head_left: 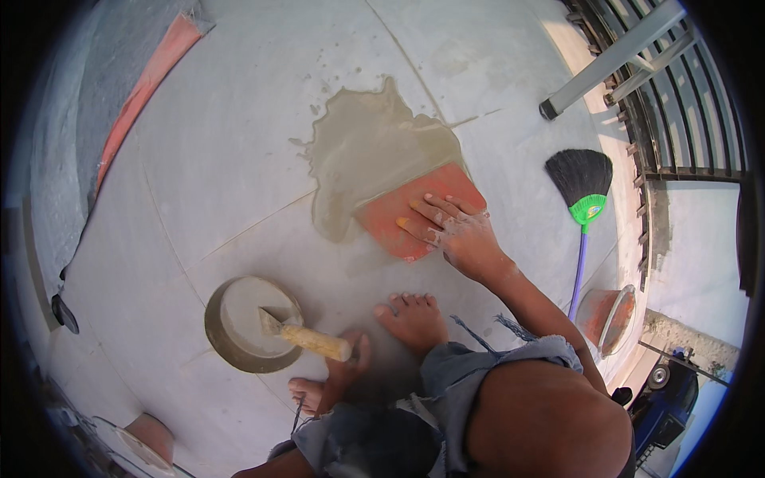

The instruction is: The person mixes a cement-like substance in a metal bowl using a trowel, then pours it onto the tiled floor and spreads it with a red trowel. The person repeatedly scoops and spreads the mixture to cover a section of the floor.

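My right hand (464,239) lies with fingers spread on a flat red sheet (398,231), probably a rubber spreader. Pale residue marks the hand. The sheet's far edge meets a wet grey-beige puddle of slurry (374,147) on the tiled floor (239,167). To the left stands a round tub (217,338) with greyish mix inside. A trowel (315,341) with a wooden handle rests across its rim, blade in the tub. What seems to be my left hand (349,370) is low beside the handle's end, its fingers mostly hidden; whether it touches the handle I cannot tell.
A broom (583,195) with black bristles and a purple stick lies at right, near a reddish bucket (610,323). Grey metal legs (606,64) stand before a dark railing (693,95). Plastic sheeting (96,88) covers the far left; another bucket (150,434) is lower left. My bare feet (414,323) are close by.
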### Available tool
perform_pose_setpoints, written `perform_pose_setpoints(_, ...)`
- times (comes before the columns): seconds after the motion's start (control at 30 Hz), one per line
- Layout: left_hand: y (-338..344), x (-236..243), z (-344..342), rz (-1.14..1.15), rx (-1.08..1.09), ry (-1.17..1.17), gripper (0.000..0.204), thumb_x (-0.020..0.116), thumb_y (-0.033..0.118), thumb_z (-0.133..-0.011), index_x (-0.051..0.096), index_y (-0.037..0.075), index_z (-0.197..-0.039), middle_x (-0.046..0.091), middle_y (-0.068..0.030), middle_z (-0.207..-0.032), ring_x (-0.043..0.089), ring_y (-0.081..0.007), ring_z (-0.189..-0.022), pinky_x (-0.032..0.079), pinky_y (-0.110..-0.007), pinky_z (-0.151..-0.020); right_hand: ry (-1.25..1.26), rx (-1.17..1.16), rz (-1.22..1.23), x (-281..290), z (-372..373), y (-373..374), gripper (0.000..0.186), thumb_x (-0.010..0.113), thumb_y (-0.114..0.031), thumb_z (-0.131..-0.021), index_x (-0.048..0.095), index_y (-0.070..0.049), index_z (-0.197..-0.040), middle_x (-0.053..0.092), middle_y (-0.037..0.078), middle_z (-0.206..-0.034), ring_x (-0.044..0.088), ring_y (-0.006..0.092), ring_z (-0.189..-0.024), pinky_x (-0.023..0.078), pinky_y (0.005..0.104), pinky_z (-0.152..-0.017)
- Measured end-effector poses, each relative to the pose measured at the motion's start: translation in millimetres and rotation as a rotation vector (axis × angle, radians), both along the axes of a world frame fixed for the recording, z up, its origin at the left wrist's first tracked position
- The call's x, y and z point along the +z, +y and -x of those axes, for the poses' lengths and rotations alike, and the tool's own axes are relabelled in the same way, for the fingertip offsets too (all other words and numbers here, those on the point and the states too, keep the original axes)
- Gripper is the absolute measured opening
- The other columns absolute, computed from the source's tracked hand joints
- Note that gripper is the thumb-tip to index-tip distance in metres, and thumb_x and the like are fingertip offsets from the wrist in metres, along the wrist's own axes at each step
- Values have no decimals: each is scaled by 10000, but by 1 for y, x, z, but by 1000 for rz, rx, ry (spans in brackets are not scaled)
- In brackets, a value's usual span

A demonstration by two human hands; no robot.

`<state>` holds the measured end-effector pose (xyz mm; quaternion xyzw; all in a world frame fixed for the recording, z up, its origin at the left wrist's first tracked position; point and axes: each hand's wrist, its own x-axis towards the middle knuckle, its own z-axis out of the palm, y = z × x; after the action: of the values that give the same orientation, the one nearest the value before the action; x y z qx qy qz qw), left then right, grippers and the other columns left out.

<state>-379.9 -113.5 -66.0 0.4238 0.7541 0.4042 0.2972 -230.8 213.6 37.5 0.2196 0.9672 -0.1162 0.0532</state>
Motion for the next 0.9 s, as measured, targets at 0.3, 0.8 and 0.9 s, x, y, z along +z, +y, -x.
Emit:
perform_pose_setpoints(0.3,6,-9,-6,-47,-5,54,115,755,105,-885,722,78,-992,733,-132,-870,708,-345,-727,563,-429,-661,-45,-122,5,41,27,25,658,652,-9,-912,541,-235,-1520,648,95,-1465,655,331,-1297,568,436,-1009)
perform_pose_setpoints(0.8,4,-3,-5,22,46,-138,126,737,140,-925,731,69,-1029,684,-83,-784,647,-268,-653,506,-384,-607,592,-913,525,6,-50,144,520,764,-134,-976,543,28,-1418,753,143,-1164,747,187,-987,605,325,-881)
perform_pose_setpoints(0.9,8,-3,-5,22,21,-121,135,739,150,-924,735,73,-1034,690,-85,-792,657,-282,-672,515,-395,-631,600,-926,605,-2,-44,142,526,762,-130,-976,539,34,-1423,752,155,-1163,747,187,-991,607,328,-879)
